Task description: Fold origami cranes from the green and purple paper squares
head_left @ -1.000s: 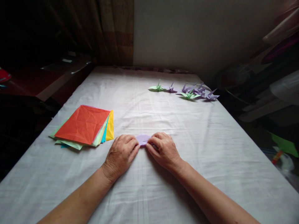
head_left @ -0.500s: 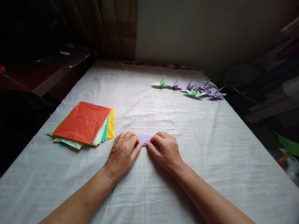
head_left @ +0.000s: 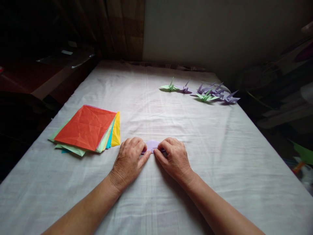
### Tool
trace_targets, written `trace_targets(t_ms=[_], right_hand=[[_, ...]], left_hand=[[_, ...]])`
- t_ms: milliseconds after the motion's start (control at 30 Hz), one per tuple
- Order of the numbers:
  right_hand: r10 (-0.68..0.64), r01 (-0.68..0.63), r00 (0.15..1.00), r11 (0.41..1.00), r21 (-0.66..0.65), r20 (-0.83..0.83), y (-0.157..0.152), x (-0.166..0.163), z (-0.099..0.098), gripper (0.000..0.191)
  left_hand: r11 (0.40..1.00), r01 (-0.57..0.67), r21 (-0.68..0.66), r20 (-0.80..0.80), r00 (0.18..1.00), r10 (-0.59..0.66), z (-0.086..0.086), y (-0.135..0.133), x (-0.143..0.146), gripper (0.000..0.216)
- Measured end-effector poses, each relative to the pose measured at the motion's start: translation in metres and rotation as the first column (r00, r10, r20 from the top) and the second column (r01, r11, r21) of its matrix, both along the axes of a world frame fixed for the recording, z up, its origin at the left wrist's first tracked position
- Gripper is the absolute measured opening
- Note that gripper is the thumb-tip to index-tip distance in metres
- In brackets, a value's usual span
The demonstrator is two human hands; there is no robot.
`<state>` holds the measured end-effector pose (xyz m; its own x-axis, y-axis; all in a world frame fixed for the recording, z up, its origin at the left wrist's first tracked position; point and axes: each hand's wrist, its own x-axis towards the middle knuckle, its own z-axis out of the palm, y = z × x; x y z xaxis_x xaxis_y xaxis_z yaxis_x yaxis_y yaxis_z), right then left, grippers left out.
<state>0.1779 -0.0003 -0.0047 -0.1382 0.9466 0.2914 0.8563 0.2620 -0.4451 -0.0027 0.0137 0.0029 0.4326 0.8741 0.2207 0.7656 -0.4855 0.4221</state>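
A small folded sheet of purple origami paper [head_left: 152, 144] lies on the cloth between my hands, with a narrow fold along its near edge. My left hand [head_left: 130, 156] pinches its left side, thumb along the near edge and fingers curled over. On the right side, my right hand [head_left: 173, 156] grips it the same way, its thumb tip close to the left one. Both hands rest low on the table, and their fingers cover the paper's two ends.
To the left lies a stack of coloured paper squares [head_left: 85, 127], red on top. Several folded purple paper cranes [head_left: 230, 98] stand at the far right, along with a green crane [head_left: 170, 87] and another green crane [head_left: 206, 97]. A white cloth [head_left: 137, 98] covers the table.
My left thumb has slid slightly right along the paper's near edge. My right hand has hardly moved, and the view has shifted a little.
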Motion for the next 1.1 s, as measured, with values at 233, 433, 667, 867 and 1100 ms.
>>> trace_targets(t_ms=[233, 433, 667, 867, 1100], right_hand=[[-0.004, 0.004, 1.0, 1.0, -0.006, -0.005, 0.0, -0.001, 0.0, 0.018], [0.004, -0.004, 1.0, 1.0, -0.027, -0.015, 0.002, 0.0, 0.0, 0.018], [0.072, -0.081, 0.99, 0.994, -0.069, -0.118, 0.006, 0.016, -0.001, 0.009], [0.132, -0.133, 0.979, 0.991, 0.005, -0.152, 0.008, 0.022, -0.003, 0.009], [0.165, -0.163, 0.983, 0.986, 0.038, -0.077, 0.008, 0.02, -0.002, 0.01]], left_hand=[[1.0, -0.01, 0.002, -0.007, 1.0, 0.01, -0.001, 0.0, 0.001, 0.014], [1.0, -0.018, 0.01, 0.0, 1.0, 0.018, 0.001, 0.0, 0.002, 0.01], [0.999, 0.008, -0.034, 0.026, 1.0, -0.008, 0.001, 0.003, -0.001, 0.005], [0.996, 0.072, -0.044, 0.114, 0.991, -0.066, 0.002, 0.009, -0.01, 0.008], [0.975, 0.117, 0.188, 0.123, 0.982, -0.142, 0.005, 0.001, -0.012, 0.02]])
